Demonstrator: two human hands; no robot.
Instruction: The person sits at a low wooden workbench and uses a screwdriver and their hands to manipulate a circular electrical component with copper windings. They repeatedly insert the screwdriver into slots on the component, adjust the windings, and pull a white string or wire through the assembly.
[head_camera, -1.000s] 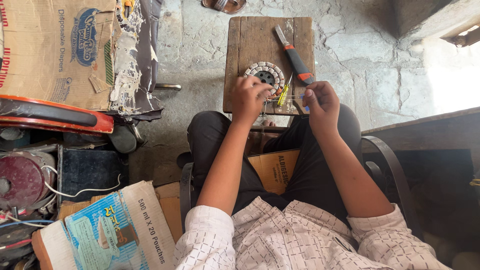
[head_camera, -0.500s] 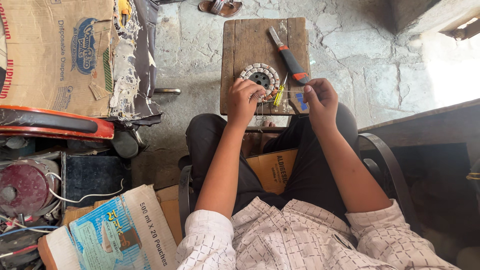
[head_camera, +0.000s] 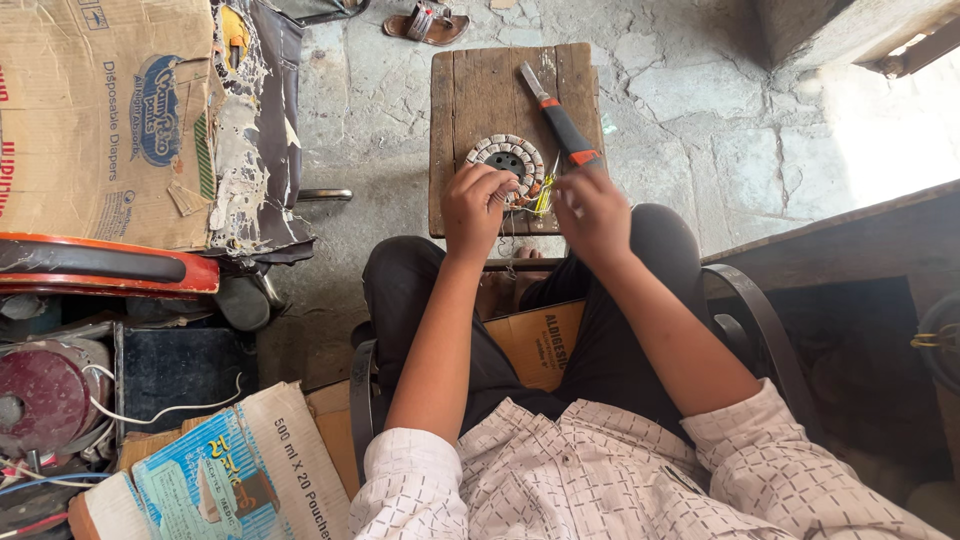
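Across the left side, a big torn cardboard box (head_camera: 100, 120) leans over a red-and-black curved part (head_camera: 100, 268), with a second printed carton (head_camera: 215, 475) low down by a round dark-red motor housing (head_camera: 45, 400) and loose wires. Centre frame, person seated in a black chair (head_camera: 760, 330), dark trousers, checked shirt, small brown box (head_camera: 540, 340) between the knees. Ahead of the knees sits a wooden board (head_camera: 480, 90) on the stone floor; a sandal (head_camera: 425, 22) lies beyond it. On the board: a tool with red-and-black handle (head_camera: 565, 125) lying diagonally, and a ring-shaped wound stator (head_camera: 508, 160) near the board's front edge. Left hand (head_camera: 478, 208) rests on the stator's near rim, fingers curled down onto it. Right hand (head_camera: 592, 210) just beside the stator, fingers drawn together, apparently pinching thin yellow wire (head_camera: 545, 195); exact grip cannot be told.
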